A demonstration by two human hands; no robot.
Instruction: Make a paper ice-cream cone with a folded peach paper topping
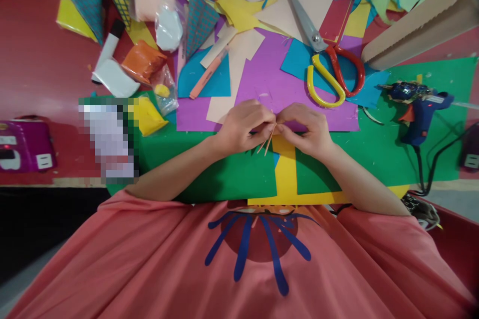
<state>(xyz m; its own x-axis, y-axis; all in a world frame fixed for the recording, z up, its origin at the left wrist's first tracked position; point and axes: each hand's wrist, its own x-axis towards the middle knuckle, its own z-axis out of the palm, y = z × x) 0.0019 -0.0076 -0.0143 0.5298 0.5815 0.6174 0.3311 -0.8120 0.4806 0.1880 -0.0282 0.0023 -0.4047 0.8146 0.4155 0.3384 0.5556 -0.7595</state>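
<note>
My left hand [245,127] and my right hand [309,129] meet in front of my chest, fingertips pinched close together. Between them are thin, light tan strips [267,143], with two ends poking down below the left fingers. Whether they are paper or wood I cannot tell, and their upper part is hidden by the fingers. Beneath the hands lie a purple sheet [262,79], a green sheet [209,169] and a yellow strip [286,159]. Scissors [318,50] with one red and one yellow handle lie partly open beyond my right hand.
A blue glue gun [422,114] with a cord lies at the right, near a cardboard roll [419,25]. At the left are clay packets [144,62], patterned cones [86,0], a marker [108,50] and a purple power box [28,144]. A pink highlighter [209,72] lies ahead.
</note>
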